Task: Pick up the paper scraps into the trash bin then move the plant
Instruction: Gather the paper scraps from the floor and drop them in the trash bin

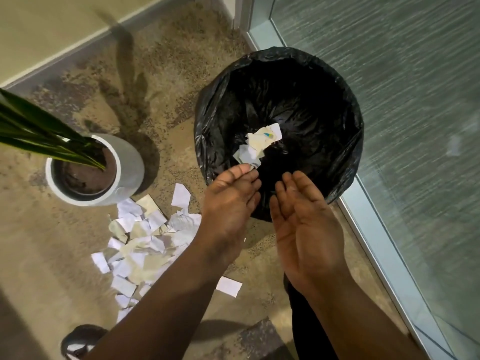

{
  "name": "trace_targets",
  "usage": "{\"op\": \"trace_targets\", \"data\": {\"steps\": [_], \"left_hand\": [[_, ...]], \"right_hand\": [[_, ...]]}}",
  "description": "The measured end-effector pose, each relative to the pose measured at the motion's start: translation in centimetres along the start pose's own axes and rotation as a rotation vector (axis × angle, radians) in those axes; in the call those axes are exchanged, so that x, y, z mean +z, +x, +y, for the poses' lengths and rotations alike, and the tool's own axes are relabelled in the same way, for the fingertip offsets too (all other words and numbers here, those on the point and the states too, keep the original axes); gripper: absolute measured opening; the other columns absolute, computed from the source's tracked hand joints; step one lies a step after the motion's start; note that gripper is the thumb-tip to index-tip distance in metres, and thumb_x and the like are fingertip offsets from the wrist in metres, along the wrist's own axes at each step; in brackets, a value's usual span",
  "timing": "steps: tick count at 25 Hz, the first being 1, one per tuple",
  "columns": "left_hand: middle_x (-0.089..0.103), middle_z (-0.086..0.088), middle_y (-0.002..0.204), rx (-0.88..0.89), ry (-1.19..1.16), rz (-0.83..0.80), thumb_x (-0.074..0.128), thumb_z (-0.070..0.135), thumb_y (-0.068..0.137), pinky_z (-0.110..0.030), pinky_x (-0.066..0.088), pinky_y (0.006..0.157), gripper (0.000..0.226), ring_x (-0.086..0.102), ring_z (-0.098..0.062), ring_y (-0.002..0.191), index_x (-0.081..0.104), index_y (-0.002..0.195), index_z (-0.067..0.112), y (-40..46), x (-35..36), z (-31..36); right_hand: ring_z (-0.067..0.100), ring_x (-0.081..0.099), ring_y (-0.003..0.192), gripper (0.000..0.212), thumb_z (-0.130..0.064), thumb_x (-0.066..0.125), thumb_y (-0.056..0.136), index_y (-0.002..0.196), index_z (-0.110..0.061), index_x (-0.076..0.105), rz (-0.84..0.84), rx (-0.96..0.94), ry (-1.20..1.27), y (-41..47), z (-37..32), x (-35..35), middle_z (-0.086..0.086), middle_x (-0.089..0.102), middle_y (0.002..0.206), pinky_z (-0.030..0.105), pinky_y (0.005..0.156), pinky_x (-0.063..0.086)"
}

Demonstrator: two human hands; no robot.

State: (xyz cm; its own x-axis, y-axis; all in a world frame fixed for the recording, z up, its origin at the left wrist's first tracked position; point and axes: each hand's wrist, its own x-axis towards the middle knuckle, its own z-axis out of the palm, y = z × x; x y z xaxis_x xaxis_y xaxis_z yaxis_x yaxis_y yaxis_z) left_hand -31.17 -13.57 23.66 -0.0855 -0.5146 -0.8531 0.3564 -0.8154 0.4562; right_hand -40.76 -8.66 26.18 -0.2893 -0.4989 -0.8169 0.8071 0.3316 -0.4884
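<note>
The trash bin [215, 105], lined with a black bag, stands on the floor ahead of me. Some paper scraps [259, 144] lie or fall inside it. Both my hands hover over its near rim. My left hand [228, 201] has straight fingers, the fingertips beside a white scrap. My right hand [304, 219] is palm up with relaxed fingers and holds nothing. A pile of white and cream scraps [145, 237] lies on the floor left of my left arm. The plant [39, 131] with long green leaves stands in a white pot [130, 167] to the left.
A glass wall with a metal frame [376, 242] runs along the right side. A wall with a baseboard [65, 55] is at the back left. One loose scrap [228, 286] lies between my arms. A dark shoe [80, 341] shows at the bottom left.
</note>
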Motion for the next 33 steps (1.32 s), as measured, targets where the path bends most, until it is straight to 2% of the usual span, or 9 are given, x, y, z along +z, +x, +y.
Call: {"op": "trace_targets", "data": {"steps": [5, 9, 14, 20, 24, 26, 28, 30, 33], "left_hand": [[0.075, -0.004, 0.100, 0.236, 0.091, -0.001, 0.051, -0.007, 0.096, -0.021, 0.056, 0.075, 0.032, 0.070, -0.016, 0.091, 0.071, 0.102, 0.017, -0.8, -5.4, -1.0], [0.074, 0.000, 0.086, 0.232, 0.226, 0.248, 0.053, -0.004, 0.093, -0.022, 0.053, 0.068, 0.035, 0.066, -0.015, 0.080, 0.071, 0.082, 0.023, -0.7, -12.7, -2.5], [0.072, -0.007, 0.106, -0.022, 0.398, 0.476, 0.056, 0.010, 0.096, -0.030, 0.046, 0.075, 0.016, 0.063, -0.023, 0.091, 0.068, 0.099, 0.020, 1.9, -24.7, -6.0], [0.060, -0.003, 0.119, -0.100, 0.618, 0.519, 0.059, 0.010, 0.089, -0.022, 0.047, 0.056, 0.045, 0.061, -0.021, 0.080, 0.056, 0.134, 0.016, 5.5, -35.7, -7.4], [0.030, -0.005, 0.147, -0.025, 0.722, 0.447, 0.064, 0.015, 0.086, -0.035, 0.053, 0.089, 0.072, 0.049, -0.028, 0.120, 0.034, 0.152, 0.021, 8.9, -39.7, -7.5], [0.034, -0.008, 0.145, -0.006, 0.713, 0.426, 0.066, 0.018, 0.082, -0.043, 0.053, 0.098, 0.072, 0.050, -0.030, 0.123, 0.037, 0.148, 0.025, 10.8, -41.3, -7.5], [0.041, -0.011, 0.134, -0.003, 0.712, 0.428, 0.065, 0.022, 0.081, -0.042, 0.058, 0.088, 0.058, 0.053, -0.033, 0.118, 0.045, 0.135, 0.028, 12.5, -42.3, -7.5], [0.039, -0.007, 0.125, 0.025, 0.718, 0.444, 0.065, 0.023, 0.085, -0.029, 0.057, 0.062, 0.048, 0.052, -0.028, 0.111, 0.047, 0.129, 0.029, 13.7, -42.7, -7.3], [0.030, -0.002, 0.120, 0.041, 0.659, 0.467, 0.073, 0.023, 0.085, -0.021, 0.049, 0.045, 0.059, 0.050, -0.016, 0.094, 0.045, 0.136, 0.028, 14.9, -42.7, -7.0]], "right_hand": [[0.017, 0.066, 0.123, 0.042, -0.012, 0.058, 0.089, 0.131, -0.013, 0.061, -0.182, 0.031, -0.104, -1.1, 3.4, 0.9, 0.005, 0.071, 0.130, 0.030, 0.101, 0.053], [0.021, 0.064, 0.126, 0.046, -0.015, 0.060, 0.088, 0.134, -0.010, 0.059, -0.317, 0.077, -0.270, -2.0, 7.2, 0.8, 0.007, 0.068, 0.133, 0.034, 0.102, 0.052], [0.021, 0.063, 0.127, 0.036, -0.021, 0.060, 0.091, 0.126, -0.024, 0.069, -0.431, 0.159, -0.540, -2.0, 11.9, -0.1, 0.003, 0.067, 0.136, 0.031, 0.102, 0.051], [0.013, 0.069, 0.116, 0.023, -0.030, 0.063, 0.097, 0.116, -0.041, 0.070, -0.391, 0.189, -1.075, 0.3, 18.5, -2.1, -0.012, 0.070, 0.128, 0.032, 0.092, 0.056], [0.019, 0.063, 0.116, 0.023, -0.022, 0.059, 0.100, 0.122, -0.029, 0.064, -0.333, 0.136, -1.505, 7.0, 25.6, -0.7, -0.003, 0.066, 0.129, 0.038, 0.096, 0.055], [0.022, 0.062, 0.111, 0.029, -0.019, 0.061, 0.097, 0.126, -0.018, 0.064, -0.404, 0.129, -1.584, 10.2, 29.0, 1.4, 0.004, 0.066, 0.125, 0.040, 0.093, 0.054], [0.027, 0.059, 0.115, 0.038, -0.017, 0.062, 0.093, 0.131, -0.012, 0.060, -0.536, -0.019, -1.728, 13.0, 31.8, 3.7, 0.011, 0.062, 0.128, 0.039, 0.094, 0.051], [0.026, 0.051, 0.128, 0.051, -0.022, 0.064, 0.094, 0.142, -0.011, 0.051, -0.606, -0.181, -1.840, 14.5, 34.1, 6.6, 0.011, 0.052, 0.143, 0.038, 0.106, 0.046], [0.023, 0.046, 0.134, 0.060, -0.028, 0.066, 0.093, 0.149, -0.018, 0.045, -0.581, -0.187, -1.810, 15.7, 36.4, 10.0, 0.005, 0.044, 0.152, 0.033, 0.105, 0.044]]}}
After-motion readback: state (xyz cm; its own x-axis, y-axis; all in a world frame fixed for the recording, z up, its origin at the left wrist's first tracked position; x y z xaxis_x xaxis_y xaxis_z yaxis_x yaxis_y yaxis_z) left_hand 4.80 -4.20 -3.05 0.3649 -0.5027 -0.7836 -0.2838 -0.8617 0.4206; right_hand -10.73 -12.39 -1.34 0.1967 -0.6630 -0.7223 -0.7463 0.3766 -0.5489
